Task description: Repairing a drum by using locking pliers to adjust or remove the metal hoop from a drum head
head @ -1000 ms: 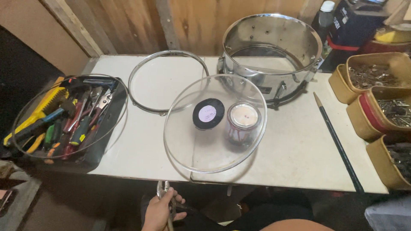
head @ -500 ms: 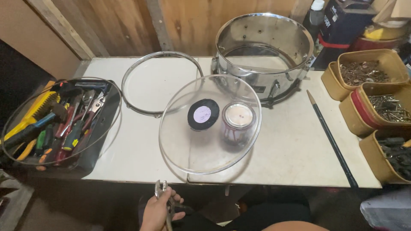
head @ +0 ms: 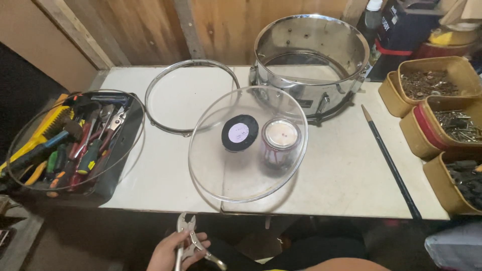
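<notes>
My left hand is low in the view, below the table's front edge, closed around a pair of silver locking pliers whose jaws point up. On the white table above it lies a clear round drum head, resting over a black disc and a small can. A chrome drum shell stands behind it. A metal hoop lies flat to the left. My right hand is out of view.
A black tray of hand tools with a thin hoop over it sits at the table's left end. A long black stick lies at the right. Three tan bins of screws and hardware stand beyond it. A wooden wall is behind.
My left hand has stayed below the table edge with the pliers, drifting slightly left. The view has shifted a little; nothing on the table has moved.
</notes>
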